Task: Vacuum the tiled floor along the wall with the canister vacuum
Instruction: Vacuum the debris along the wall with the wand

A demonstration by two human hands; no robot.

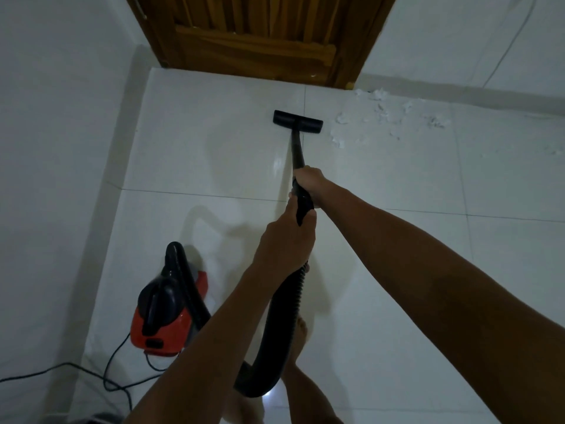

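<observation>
Floor nozzle: your black floor nozzle [297, 121] sits flat on the white tiled floor [397, 270], short of the wooden door [250, 35], its long bar running across your line of sight, roughly parallel to the far wall.

Wand axis: the wand [297, 148] runs from your hands straight away from you to the middle of the nozzle, so a push or pull travels toward and away from the door, not along the wall.

Debris: the white scraps [385, 114] lie to the right of the nozzle, strung along the foot of the far wall [458, 35]; the nearest bits are just beside the nozzle's right end, the rest further right.

Right hand: your right hand [308, 182] is wrapped round the wand, the forward grip and the nearer one to the debris.

Left hand: your left hand [286, 243] is curled round the handle end where the ribbed hose [284, 316] joins, just behind the right.

Canister: the red canister vacuum [166, 313] stands behind and to your left, near the left wall, its power cord [107, 374] trailing off left.

Coming move, as a judgement: you need to swing the nozzle rightward; the hose loop looks slack enough to allow it.
</observation>
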